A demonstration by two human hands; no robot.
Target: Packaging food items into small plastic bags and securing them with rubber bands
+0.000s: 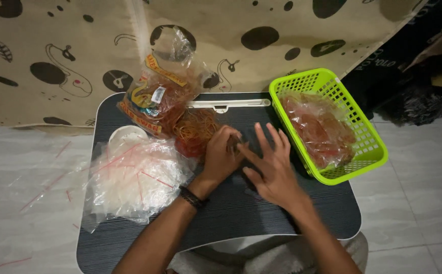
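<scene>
Rubber bands point(196, 131), light and stretchy: my left hand point(221, 155) pinches some near the tabletop's point(241, 213) middle; right hand point(272, 165) spread open.

The scene is lit softly and rather dimly, with a warm cast; no single source can be made out. Glare is seen on the clear plastic bags point(134, 177) at nine o'clock and on the open bag of rubber bands point(160, 96) at eleven o'clock. Faint shadows are thrown under the hands onto the dark tray table point(241, 213). The right hand point(272, 167) is smeared by motion blur. The corner at two o'clock is lost in darkness. Slight wide-angle bending is noticed at the edges.
</scene>
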